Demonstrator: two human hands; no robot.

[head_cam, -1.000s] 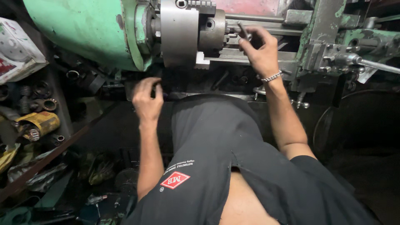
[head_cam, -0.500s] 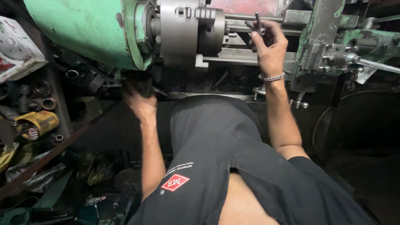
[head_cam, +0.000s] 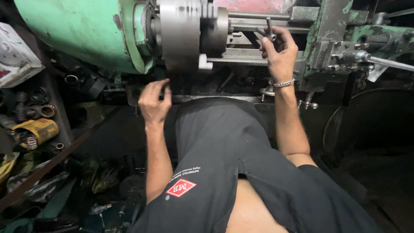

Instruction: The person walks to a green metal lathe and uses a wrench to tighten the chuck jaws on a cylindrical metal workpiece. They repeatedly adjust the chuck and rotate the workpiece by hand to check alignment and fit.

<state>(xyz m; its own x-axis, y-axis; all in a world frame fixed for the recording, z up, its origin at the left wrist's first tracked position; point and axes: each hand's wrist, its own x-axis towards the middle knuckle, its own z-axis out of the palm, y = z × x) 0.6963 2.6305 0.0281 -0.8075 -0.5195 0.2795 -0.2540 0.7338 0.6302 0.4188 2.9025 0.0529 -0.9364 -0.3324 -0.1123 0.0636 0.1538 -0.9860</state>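
Note:
A green lathe headstock (head_cam: 77,34) fills the top left, and the steel chuck (head_cam: 189,34) on it looks motion-blurred. My right hand (head_cam: 280,56) is just right of the chuck, over the bed rails (head_cam: 241,54). It grips a dark T-shaped chuck key (head_cam: 268,30), clear of the chuck. My left hand (head_cam: 154,101) hovers below the chuck near the front of the machine. Its fingers are loosely curled and nothing shows in them. A metal bracelet (head_cam: 282,83) is on my right wrist.
The green carriage and tool post (head_cam: 340,47) with a steel lever (head_cam: 388,64) stand at the right. At the left are a white box (head_cam: 15,60), springs, rings and a yellow part (head_cam: 36,129). A dark bar (head_cam: 64,155) crosses the cluttered floor.
My right hand drew the key out of the chuck and lifted it to the right. My left hand reached up under the headstock, then came back lower. The chuck now looks blurred.

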